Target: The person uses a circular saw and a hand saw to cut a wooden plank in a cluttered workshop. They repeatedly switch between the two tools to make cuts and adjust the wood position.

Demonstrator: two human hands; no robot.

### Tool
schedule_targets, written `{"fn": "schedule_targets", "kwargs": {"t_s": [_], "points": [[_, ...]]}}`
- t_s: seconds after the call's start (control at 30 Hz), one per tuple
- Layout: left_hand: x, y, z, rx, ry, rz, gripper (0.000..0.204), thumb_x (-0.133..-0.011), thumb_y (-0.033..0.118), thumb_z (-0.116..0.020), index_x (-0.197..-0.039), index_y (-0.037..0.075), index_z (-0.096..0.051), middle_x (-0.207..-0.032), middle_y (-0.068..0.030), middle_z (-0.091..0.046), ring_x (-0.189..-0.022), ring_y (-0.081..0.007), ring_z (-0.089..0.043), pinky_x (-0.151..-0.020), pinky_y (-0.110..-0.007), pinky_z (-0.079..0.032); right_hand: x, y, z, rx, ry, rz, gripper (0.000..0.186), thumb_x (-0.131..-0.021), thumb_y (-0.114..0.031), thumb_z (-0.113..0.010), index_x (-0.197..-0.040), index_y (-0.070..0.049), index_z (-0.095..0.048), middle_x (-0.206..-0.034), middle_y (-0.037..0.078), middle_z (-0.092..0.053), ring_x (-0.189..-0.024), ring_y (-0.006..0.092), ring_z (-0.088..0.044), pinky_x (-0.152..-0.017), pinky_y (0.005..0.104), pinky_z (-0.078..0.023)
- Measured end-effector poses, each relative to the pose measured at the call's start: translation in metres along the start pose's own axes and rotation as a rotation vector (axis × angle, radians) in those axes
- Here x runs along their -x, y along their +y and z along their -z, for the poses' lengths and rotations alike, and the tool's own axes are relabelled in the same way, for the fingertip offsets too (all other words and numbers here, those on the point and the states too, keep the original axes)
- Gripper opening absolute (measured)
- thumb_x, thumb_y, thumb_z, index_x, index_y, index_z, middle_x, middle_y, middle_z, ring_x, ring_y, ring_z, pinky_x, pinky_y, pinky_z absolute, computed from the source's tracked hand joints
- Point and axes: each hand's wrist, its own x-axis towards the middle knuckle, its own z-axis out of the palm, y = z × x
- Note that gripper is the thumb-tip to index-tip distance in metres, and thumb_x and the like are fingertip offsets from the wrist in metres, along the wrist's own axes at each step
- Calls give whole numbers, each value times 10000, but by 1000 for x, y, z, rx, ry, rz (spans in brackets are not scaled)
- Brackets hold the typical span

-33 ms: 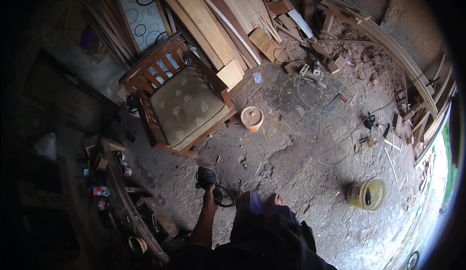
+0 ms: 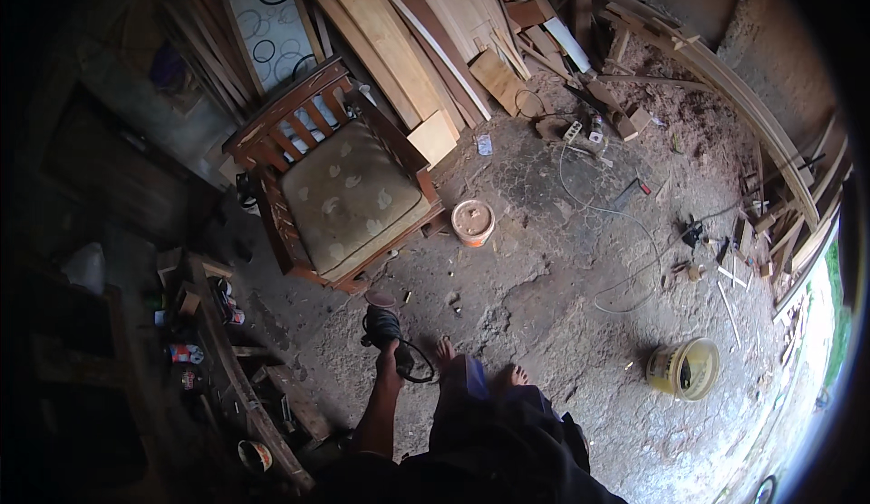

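Note:
My left hand (image 2: 390, 354) grips a black power tool (image 2: 383, 327) with a round disc (image 2: 381, 299) at its front end and a dark cord looping down beside it. It hangs above the dirty concrete floor (image 2: 535, 305), just left of my bare feet (image 2: 517, 375). Beyond it stands a wooden armchair (image 2: 281, 126) with a patterned beige cushion (image 2: 353, 196). A lidded bucket (image 2: 472, 218) sits by the chair's right side. My right hand is not in view.
Planks (image 2: 390, 33) lean behind the chair; offcuts and bent boards (image 2: 743, 114) line the right. A loose cable, a red-handled saw (image 2: 634, 191) and a yellow bucket (image 2: 671, 363) lie on the right. Timber rails (image 2: 227, 359) and cans run along the left, near a bright opening opposite.
My left hand and the tool have shifted very slightly up and left. A little more of my left foot shows.

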Motion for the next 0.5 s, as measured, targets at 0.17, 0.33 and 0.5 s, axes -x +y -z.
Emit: {"fn": "schedule_targets", "kwargs": {"t_s": [0.17, 0.33, 0.5], "points": [[-83, 109, -77, -32, 151, -114, 283, -814, 314, -797, -986, 120, -684, -813, 5, -637, -644, -171, -609, -578, -337, -497, -51, -65, 8, 12, -34, 43, 405, -935, -423, -538, -1034, -54, -672, -988, 121, -675, -904, 305, -648, -788, 405, -523], [-229, 207, -104, -7, 37, -206, 285, -776, 302, -825, -948, 123, -685, -765, 14, -622, -619, -152, -610, -560, -332, -475, -77, -109, -23, -258, 2, 105, 408, -942, -367, -549, -1145, -43, -694, -1084, 133, -691, -1015, 296, -660, -873, 388, -525], [-378, 293, -131, 50, -195, -176, 387, -860, 352, -745, -1163, 125, -664, -1030, 5, -651, -890, -189, -624, -794, -385, -517, -79, -164, -53, -295, -24, -167, 374, -947, -314, -567, -1153, -39, -715, -1195, 145, -687, -1118, 315, -650, -977, 417, -505]]}}
